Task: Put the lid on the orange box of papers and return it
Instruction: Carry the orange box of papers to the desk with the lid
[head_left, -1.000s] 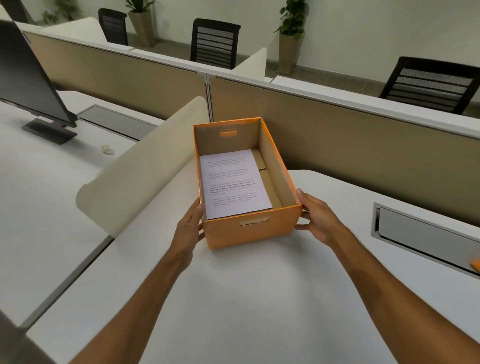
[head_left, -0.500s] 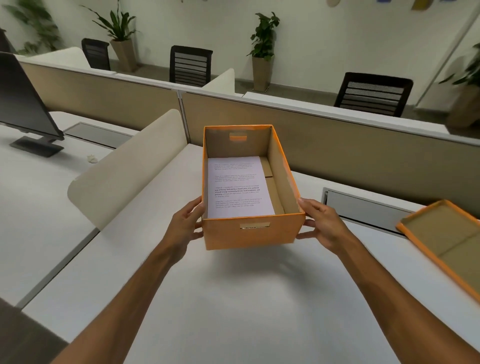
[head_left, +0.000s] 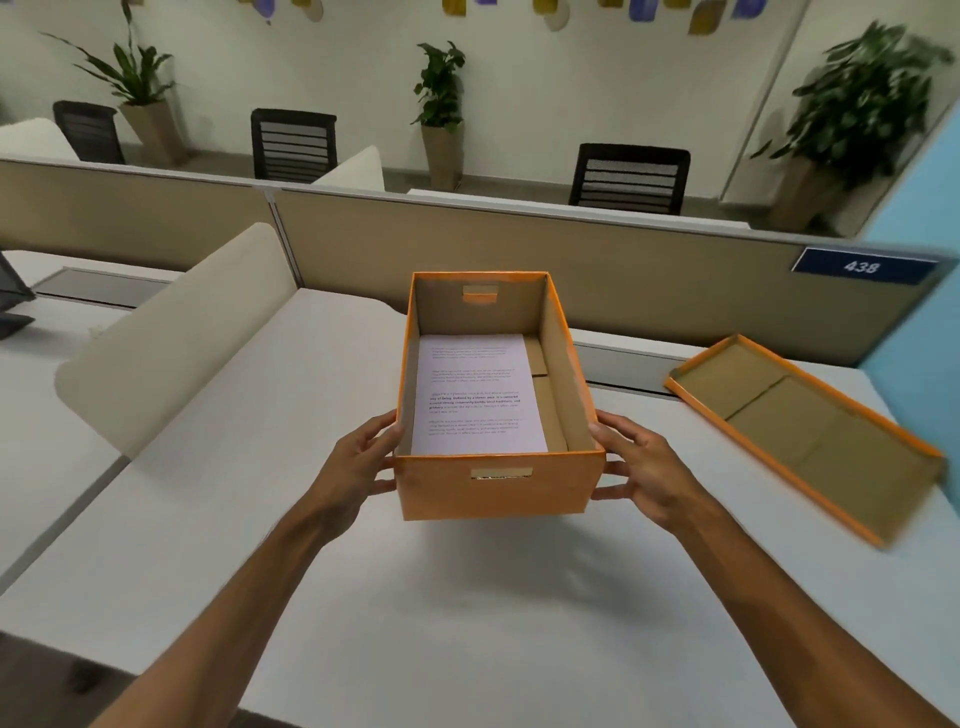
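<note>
head view:
orange box (head_left: 496, 488): open-topped, held up above the white tabletop (head_left: 415, 623), its shadow on the surface below; cut-out handle slot in near wall and far wall
papers (head_left: 475, 395): white printed sheets lying flat inside box, against its left side; bare cardboard floor showing to their right
left hand (head_left: 358, 467): pressed to box's left wall near the front corner; fingers (head_left: 382, 428) spread, clamped on the box
right hand (head_left: 647, 470): pressed to box's right wall near the front corner; fingers (head_left: 613, 423) spread, gripping the box
lid (head_left: 802, 436): orange, upside down, cardboard inside facing up; on tabletop right of box, well apart, untouched
partition (head_left: 571, 270): tan, behind box; blue plate "438" (head_left: 862, 266) at right
side divider (head_left: 176, 338): cream, rounded, left of box
background: black chairs (head_left: 628, 179), potted plants (head_left: 441, 109) along wall
</note>
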